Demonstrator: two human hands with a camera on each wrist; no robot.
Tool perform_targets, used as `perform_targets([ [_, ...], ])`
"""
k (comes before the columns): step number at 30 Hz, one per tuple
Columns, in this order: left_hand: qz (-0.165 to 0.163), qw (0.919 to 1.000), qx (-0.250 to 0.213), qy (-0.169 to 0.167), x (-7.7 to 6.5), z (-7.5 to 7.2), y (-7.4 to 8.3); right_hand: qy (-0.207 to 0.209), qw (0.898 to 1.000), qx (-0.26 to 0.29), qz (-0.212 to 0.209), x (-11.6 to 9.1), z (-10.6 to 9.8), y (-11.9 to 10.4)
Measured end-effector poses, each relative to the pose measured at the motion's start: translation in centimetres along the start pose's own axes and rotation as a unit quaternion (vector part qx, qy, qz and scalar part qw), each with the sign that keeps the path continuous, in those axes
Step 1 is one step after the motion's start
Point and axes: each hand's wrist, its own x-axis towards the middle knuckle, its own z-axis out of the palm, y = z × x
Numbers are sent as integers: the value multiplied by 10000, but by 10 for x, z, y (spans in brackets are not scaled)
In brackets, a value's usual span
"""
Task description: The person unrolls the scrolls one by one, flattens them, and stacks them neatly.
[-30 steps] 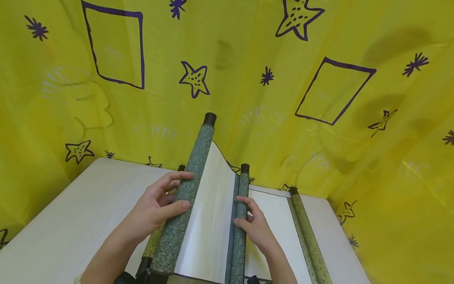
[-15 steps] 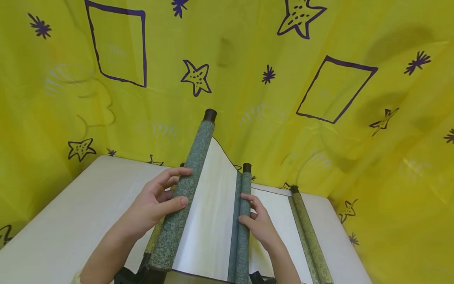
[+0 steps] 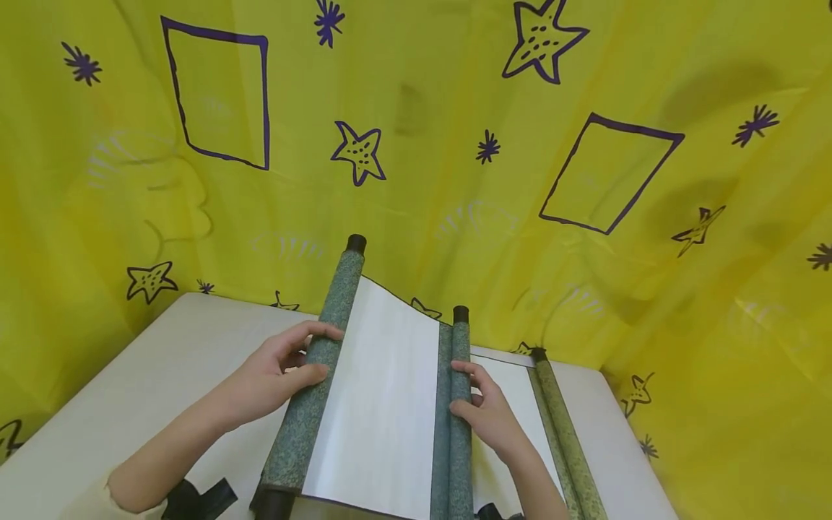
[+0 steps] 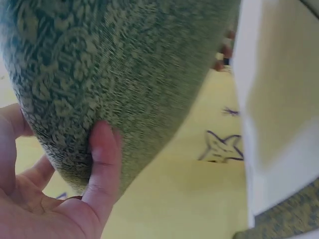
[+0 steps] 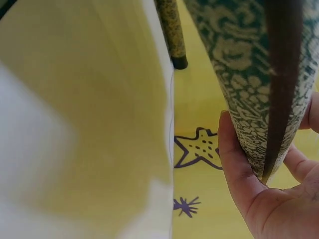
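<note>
Scroll up in the middle of the frame, a teal scroll part-open between two hands, and both grips are full! Left hand, left of centre, has the thicker roll between thumb and fingers; right hand, right of centre, pinches the thinner roll. Here's the relation any move should turn on: the gap between those rolls, with the white sheet spanning it. Thicker roll lies just right of its hand, long axis slanting from bottom left towards upper centre; thinner roll, just left of its own hand, stands almost vertical in the frame. So the pair draw closer towards their tops, and each hand is the nearer one to its own roll.

Over to the wrists! The left one shows a thumb flat against patterned brocade, detail lost from the head view. The right one gives us a dark stripe running down the thinner roll, hidden from above. Only the head view takes in both rolls whole-ish, with an olive scroll spread on the bench at lower right, yellow curtain behind.
</note>
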Motion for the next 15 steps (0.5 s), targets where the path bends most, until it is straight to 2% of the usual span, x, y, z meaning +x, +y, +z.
perform_targets([
  [3, -124, 9994, 314, 34, 1, -2, -8, -37, 9998, -194, 41, 0, -6, -2],
  [7, -223, 9973, 696, -84, 1, -5, -17, -29, 9993, -368, 44, 0, -11, -4],
  [11, -205, 9919, 1215, -313, 0, -8, -23, 2, 9984, -566, 26, 0, -14, -6],
  [15, -140, 9879, 1472, -467, -1, -10, -28, 41, 9967, -811, 65, -1, -16, -9],
])
